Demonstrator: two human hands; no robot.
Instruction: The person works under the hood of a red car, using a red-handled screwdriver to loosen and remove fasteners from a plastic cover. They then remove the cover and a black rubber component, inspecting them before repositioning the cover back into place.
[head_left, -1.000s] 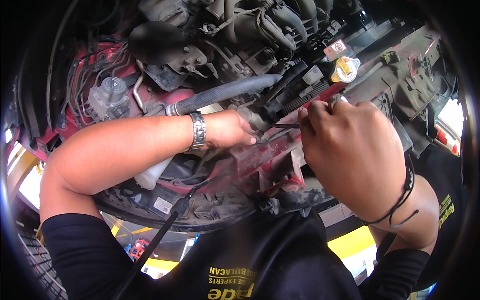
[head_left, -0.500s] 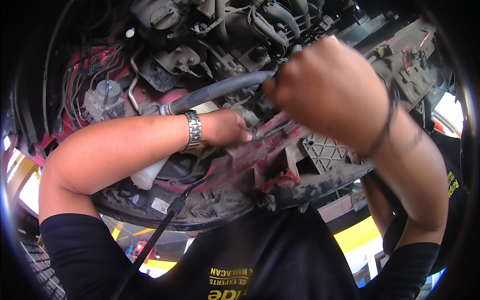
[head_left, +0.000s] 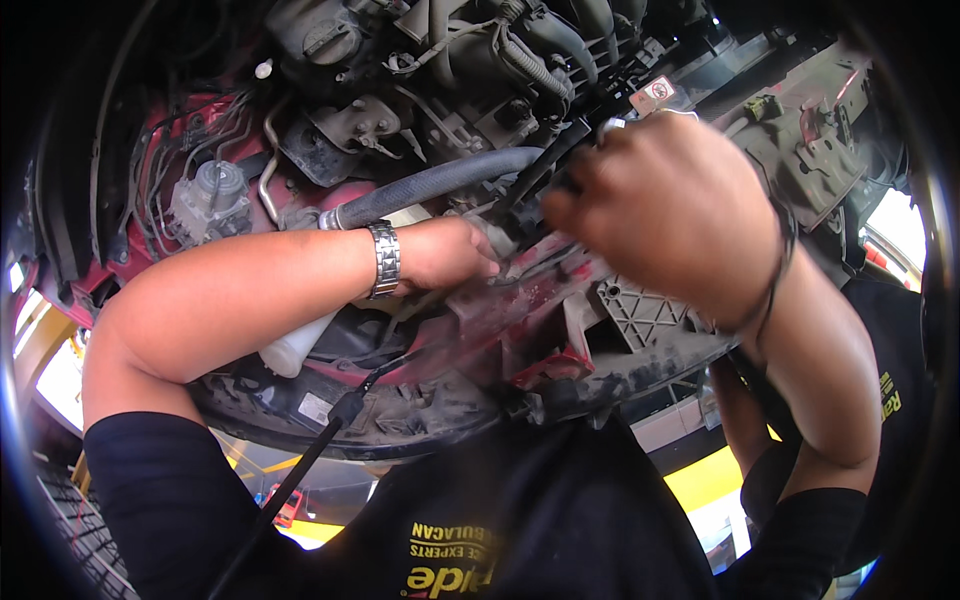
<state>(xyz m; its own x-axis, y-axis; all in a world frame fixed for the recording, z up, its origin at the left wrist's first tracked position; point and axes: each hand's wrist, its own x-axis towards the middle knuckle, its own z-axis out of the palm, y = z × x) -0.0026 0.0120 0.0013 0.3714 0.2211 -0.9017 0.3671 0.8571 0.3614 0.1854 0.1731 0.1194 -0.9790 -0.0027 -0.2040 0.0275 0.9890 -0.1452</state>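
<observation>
Knuckles at risk near the ribbed grey hose (head_left: 440, 188)
Just below the hose, the left hand (head_left: 440, 254) curls its fingers by the red crossmember (head_left: 535, 292); whether they grip anything, I cannot tell. Right of the hose, the blurred right hand (head_left: 670, 215) is closed around a metallic piece (head_left: 611, 126), its end protruding. If that grip slips, knuckles could scrape the crossmember or strike the hose.

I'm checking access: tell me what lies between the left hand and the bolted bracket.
In the head view, the grey hose crosses between the left hand and bolted bracket, with a pale part showing below the hose.
</observation>
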